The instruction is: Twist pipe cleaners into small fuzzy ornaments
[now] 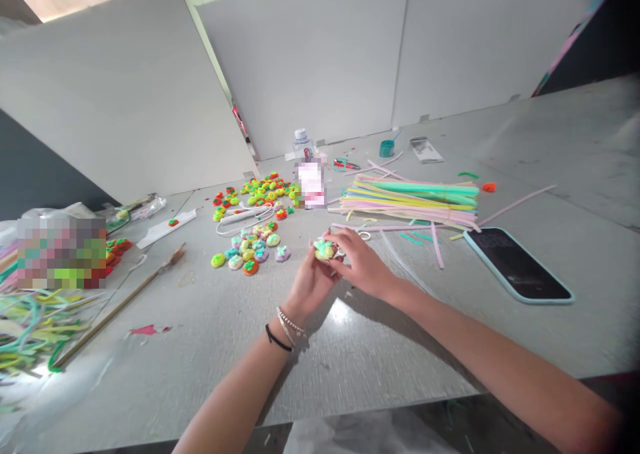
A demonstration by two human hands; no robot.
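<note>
Close above the grey table, my left hand [314,286] and my right hand [367,264] meet around a small fuzzy ornament [324,249], pale yellow with mint-green leaves on top. It looks made of pipe cleaner. My left fingers cradle it from below and the left, while my right fingers pinch at its right side. Partly hidden behind the fingers, its underside cannot be made out. Just left of my hands sits a cluster of similar ornaments [259,246] in pastel colours and orange. Right behind my right hand lies a white ring [365,236].
A bundle of pipe cleaners [415,201] lies behind my hands, with a phone [520,267] to its right. Green and orange ornaments [267,189], a white corded tool [247,215] and a bottle [303,144] stand farther back. A wooden stick [120,301] and loose strips [40,327] lie left.
</note>
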